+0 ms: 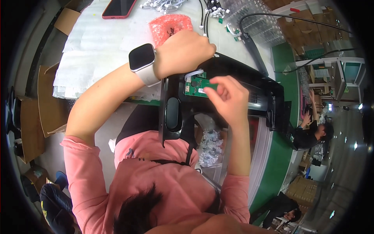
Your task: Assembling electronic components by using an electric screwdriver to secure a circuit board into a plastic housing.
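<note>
A black plastic housing (249,84) lies across the edge of the worktable in front of me. Set in its middle is a green circuit board (193,86) with a white connector and a short light-coloured cable (194,73). My left hand (187,52), a watch on its wrist, reaches over the housing's far edge. Its fingers are curled closed, and whatever they grip is hidden. Over the board's right end hovers my right hand (230,95), thumb and forefinger apart and the others loosely bent, with nothing visible between them. An oval black speaker (173,113) sits at the housing's left end.
Pink bubble wrap (169,26), a phone (119,8) and bundles of white-ended cables (163,4) lie on the foam-covered table (91,50). Clear plastic trays (257,23) stand far right. Below is a bag of small parts (210,148). Other people (311,134) are at right.
</note>
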Demonstrator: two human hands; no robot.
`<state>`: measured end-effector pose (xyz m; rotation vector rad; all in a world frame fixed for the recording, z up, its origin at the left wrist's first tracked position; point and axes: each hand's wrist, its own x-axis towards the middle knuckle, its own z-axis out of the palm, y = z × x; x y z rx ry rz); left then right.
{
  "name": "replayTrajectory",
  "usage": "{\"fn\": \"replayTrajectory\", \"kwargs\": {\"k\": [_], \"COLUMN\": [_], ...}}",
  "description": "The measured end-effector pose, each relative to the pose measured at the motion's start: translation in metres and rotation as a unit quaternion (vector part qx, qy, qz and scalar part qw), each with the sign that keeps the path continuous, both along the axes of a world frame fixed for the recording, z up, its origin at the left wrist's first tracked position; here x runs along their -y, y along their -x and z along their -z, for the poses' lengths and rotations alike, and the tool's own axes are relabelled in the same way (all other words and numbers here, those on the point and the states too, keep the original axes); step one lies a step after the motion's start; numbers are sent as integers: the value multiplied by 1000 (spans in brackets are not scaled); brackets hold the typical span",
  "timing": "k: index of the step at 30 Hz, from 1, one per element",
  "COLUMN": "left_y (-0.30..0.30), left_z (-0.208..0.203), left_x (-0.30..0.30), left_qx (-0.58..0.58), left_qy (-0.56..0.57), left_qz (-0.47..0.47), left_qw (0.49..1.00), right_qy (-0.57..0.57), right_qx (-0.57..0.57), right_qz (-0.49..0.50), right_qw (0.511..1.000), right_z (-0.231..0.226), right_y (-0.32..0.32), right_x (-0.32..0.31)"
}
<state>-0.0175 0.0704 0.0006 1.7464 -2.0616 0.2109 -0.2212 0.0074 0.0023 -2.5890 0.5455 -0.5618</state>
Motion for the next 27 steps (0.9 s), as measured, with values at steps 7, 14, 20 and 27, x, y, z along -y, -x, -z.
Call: {"fn": "replayTrajectory", "kwargs": {"k": [7,14,20,27], "left_y": [-1,1,0,2], "left_z": [1,2,3,2], "left_x": [0,2,7,8], "left_qx": [5,-4,-17,10], "left_qy": [33,21,41,26], "left_qz": [8,-7,2,-11], "left_qw": [999,1000,999,1000], "right_qy": [28,215,195,118], "right_qx": [-27,-35,-82,-140], "right_qz": [55,-17,-45,-83], "right_qw": [998,976,976,980], "right_z": [6,12,-15,-32], "right_y": [37,41,104,114], "right_x": [-4,-12,-74,-53]}}
